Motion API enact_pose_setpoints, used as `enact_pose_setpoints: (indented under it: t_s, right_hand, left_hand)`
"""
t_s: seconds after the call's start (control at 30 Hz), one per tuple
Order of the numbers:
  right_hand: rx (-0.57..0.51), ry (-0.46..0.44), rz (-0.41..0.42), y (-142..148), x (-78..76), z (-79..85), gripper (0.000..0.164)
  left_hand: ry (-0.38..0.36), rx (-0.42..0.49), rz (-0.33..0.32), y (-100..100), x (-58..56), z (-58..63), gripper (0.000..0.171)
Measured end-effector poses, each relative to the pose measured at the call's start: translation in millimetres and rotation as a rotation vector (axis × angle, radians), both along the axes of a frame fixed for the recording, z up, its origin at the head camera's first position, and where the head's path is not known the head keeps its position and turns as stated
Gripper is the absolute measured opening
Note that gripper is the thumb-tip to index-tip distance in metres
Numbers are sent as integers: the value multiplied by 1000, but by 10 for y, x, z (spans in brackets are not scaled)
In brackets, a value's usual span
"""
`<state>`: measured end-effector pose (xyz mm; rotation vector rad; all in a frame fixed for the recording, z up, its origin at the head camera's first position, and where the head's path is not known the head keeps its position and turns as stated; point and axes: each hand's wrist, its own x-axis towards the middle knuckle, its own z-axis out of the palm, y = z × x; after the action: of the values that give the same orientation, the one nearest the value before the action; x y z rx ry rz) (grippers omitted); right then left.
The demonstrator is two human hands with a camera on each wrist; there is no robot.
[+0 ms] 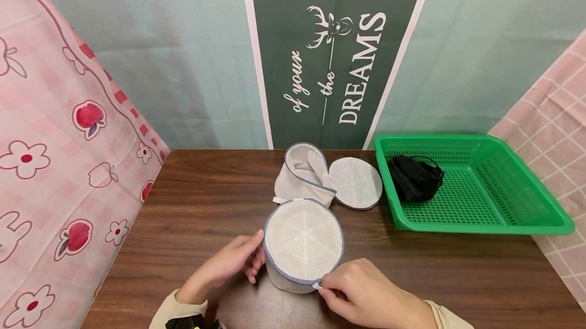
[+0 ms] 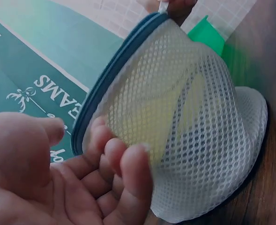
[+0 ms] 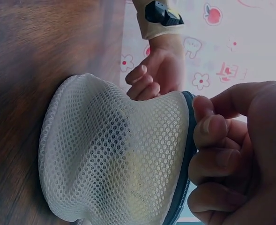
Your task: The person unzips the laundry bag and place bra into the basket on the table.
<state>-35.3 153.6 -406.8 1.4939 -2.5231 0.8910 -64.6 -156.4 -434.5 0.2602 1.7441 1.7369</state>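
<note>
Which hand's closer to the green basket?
Right. The right hand pinches the white tab on the front mesh bag, front-left of the green basket; the left hand is at the bag's left side, farther away.

Left grip [image 1: 240, 258], thumb [image 1: 253, 244] stretched out, fingers [image 2: 137, 171] loosely bent over the palm, the left wrist [image 1: 192, 291] angling in from the lower left! Across from it, the right grip [image 1: 366, 296], knuckles up, pinching between thumb and forefinger, remaining fingers curled alongside, right wrist [image 1: 417, 311] coming in from the lower right!
</note>
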Motion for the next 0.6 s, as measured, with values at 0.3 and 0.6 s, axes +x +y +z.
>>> enact_pose_setpoints:
  t_s: [0.3, 0.6]
  right_hand:
    - [20, -51, -2, -33, 18, 30, 37]
    - [53, -122, 20, -92, 30, 41, 34]
  left_hand:
    - [17, 32, -209, 74, 117, 81, 66]
    - [13, 28, -256, 183, 177, 59, 68]
